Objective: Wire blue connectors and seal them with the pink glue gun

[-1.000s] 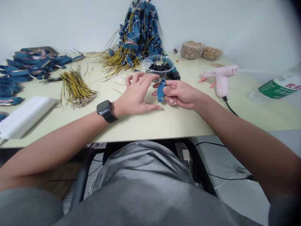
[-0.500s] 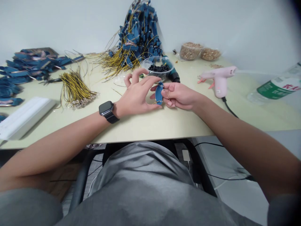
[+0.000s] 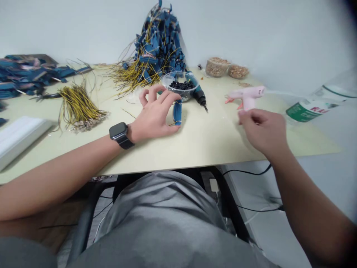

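Observation:
My left hand (image 3: 156, 115), with a watch on its wrist, pinches a small curved blue piece (image 3: 177, 112) between thumb and fingertips, upright just above the table. A thin wire end sticks out from the piece near the thumb. Over on the right, my right hand (image 3: 263, 130) has its fingers curled at the handle of a pink hot glue gun (image 3: 248, 95). The hand hides the lower part of that handle. Behind my left hand stands a clear tub (image 3: 164, 82) holding small black parts (image 3: 182, 85).
A tall heap of blue pieces (image 3: 160, 44) with yellow and black wires rises at the back. Left lie a wire bundle (image 3: 80, 108), more blue pieces (image 3: 28, 76) and a white box (image 3: 22, 136). A screwdriver-like tool (image 3: 200, 97), tubs of nuts or chips (image 3: 217, 67) and a bottle (image 3: 306, 111) stand right.
My right hand has let go of the blue piece and moved right to the glue gun handle. My left hand keeps holding the piece. The view has shifted slightly.

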### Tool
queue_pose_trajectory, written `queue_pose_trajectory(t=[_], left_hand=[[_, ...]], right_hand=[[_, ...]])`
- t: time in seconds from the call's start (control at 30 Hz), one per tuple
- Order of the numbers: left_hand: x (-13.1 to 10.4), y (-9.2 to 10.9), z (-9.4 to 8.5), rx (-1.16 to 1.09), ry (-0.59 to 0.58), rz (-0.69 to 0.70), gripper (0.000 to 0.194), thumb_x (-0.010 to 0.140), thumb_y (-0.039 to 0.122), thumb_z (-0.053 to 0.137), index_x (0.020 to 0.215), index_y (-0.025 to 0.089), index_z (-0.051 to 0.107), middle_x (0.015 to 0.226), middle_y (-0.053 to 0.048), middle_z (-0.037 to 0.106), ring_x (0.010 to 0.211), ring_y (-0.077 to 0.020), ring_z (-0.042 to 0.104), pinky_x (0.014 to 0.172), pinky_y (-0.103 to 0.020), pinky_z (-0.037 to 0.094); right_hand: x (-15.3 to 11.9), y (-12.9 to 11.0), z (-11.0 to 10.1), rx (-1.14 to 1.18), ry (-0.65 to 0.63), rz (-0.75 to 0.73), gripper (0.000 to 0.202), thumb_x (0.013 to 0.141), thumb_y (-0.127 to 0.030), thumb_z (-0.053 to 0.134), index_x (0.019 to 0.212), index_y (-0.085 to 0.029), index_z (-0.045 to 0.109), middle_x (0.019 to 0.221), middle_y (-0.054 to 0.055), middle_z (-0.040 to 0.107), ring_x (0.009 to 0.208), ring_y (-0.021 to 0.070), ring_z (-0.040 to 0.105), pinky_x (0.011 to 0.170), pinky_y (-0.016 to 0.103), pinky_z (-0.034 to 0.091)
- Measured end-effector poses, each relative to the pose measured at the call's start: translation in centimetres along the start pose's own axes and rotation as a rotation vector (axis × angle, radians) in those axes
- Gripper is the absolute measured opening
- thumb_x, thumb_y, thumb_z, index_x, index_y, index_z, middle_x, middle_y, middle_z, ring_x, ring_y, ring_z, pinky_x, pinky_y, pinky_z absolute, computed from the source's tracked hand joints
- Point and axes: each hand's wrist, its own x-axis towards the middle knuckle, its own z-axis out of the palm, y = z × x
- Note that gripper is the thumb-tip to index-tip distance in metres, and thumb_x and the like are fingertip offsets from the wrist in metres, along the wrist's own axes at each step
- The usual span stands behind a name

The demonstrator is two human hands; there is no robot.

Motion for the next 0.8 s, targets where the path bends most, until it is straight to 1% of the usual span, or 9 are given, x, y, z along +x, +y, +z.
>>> queue_pose_trajectory(t=[0.07,0.13,0.2,0.27,0.33,0.43,0.53,0.63,0.8], left_hand=[[-0.1,0.0,0.3,0.026,0.001,-0.009,0.085,0.092,0.073,0.083,0.164,0.034,0.062,0.167,-0.016,0.072,0.17,-0.0588,0.043,0.136,-0.081,0.024],[-0.2,-0.1,0.6,0.036,0.013,-0.007,0.085,0.091,0.072,0.084,0.164,0.033,0.063,0.166,-0.016,0.072,0.169,-0.0584,0.045,0.136,-0.081,0.025],[-0.3,-0.3,0.7,0.039,0.032,0.0,0.083,0.09,0.069,0.085,0.162,0.034,0.065,0.164,-0.015,0.074,0.166,-0.0573,0.047,0.136,-0.082,0.027],[-0.3,-0.5,0.8,0.043,0.044,0.01,0.079,0.089,0.065,0.085,0.16,0.034,0.067,0.162,-0.015,0.076,0.164,-0.0557,0.049,0.135,-0.082,0.029],[-0.3,-0.6,0.7,0.052,0.044,0.018,0.077,0.089,0.062,0.086,0.159,0.034,0.069,0.161,-0.015,0.077,0.163,-0.0547,0.05,0.135,-0.081,0.03],[-0.3,-0.6,0.8,0.07,0.035,0.019,0.076,0.091,0.063,0.085,0.16,0.034,0.068,0.163,-0.015,0.076,0.166,-0.0558,0.048,0.135,-0.083,0.028],[-0.3,-0.6,0.9,0.083,0.033,0.018,0.078,0.094,0.067,0.083,0.162,0.035,0.066,0.165,-0.015,0.073,0.168,-0.0575,0.046,0.136,-0.083,0.025],[-0.3,-0.8,1.1,0.089,0.034,0.022,0.08,0.094,0.07,0.083,0.164,0.035,0.065,0.166,-0.015,0.072,0.169,-0.0581,0.046,0.136,-0.082,0.025],[-0.3,-1.0,1.2,0.092,0.029,0.021,0.08,0.096,0.072,0.083,0.164,0.034,0.066,0.165,-0.016,0.073,0.167,-0.0578,0.047,0.136,-0.081,0.025]], right_hand=[[0.2,2.9,-0.8,-0.161,0.169,0.11,0.021,0.092,-0.035,0.074,0.079,-0.028,0.06,0.074,0.001,0.06,0.074,0.0243,0.058,0.08,0.042,0.047],[1.2,4.7,-1.0,-0.266,0.194,0.15,0.023,0.087,-0.033,0.08,0.096,-0.028,0.059,0.1,0.008,0.074,0.093,0.0285,0.066,0.098,0.046,0.053],[2.7,5.2,-1.0,-0.314,0.096,0.191,0.029,0.092,-0.036,0.085,0.111,-0.024,0.066,0.12,0.016,0.08,0.108,0.032,0.068,0.112,0.049,0.052],[4.1,4.5,-1.1,-0.318,-0.055,0.267,0.028,0.102,-0.039,0.085,0.12,-0.021,0.074,0.128,0.019,0.081,0.107,0.0306,0.067,0.108,0.047,0.051],[5.0,3.2,-1.1,-0.285,-0.179,0.33,0.025,0.11,-0.042,0.085,0.121,-0.021,0.079,0.125,0.016,0.082,0.099,0.027,0.065,0.096,0.044,0.048],[5.7,1.4,-0.7,-0.22,-0.253,0.404,0.025,0.112,-0.04,0.086,0.101,-0.019,0.078,0.104,0.01,0.077,0.087,0.0221,0.063,0.084,0.042,0.043],[5.9,0.8,0.3,-0.121,-0.212,0.452,0.031,0.108,-0.032,0.086,0.084,-0.021,0.069,0.086,0.004,0.066,0.077,0.0177,0.056,0.077,0.042,0.041],[6.0,0.8,0.8,0.024,-0.129,0.482,0.028,0.105,-0.023,0.087,0.085,-0.022,0.067,0.082,0.001,0.061,0.071,0.0141,0.051,0.071,0.039,0.038],[5.0,-1.0,-0.4,0.278,-0.057,0.373,0.011,0.105,-0.011,0.085,0.098,-0.015,0.077,0.097,0.008,0.077,0.073,0.0145,0.068,0.07,0.033,0.058]])
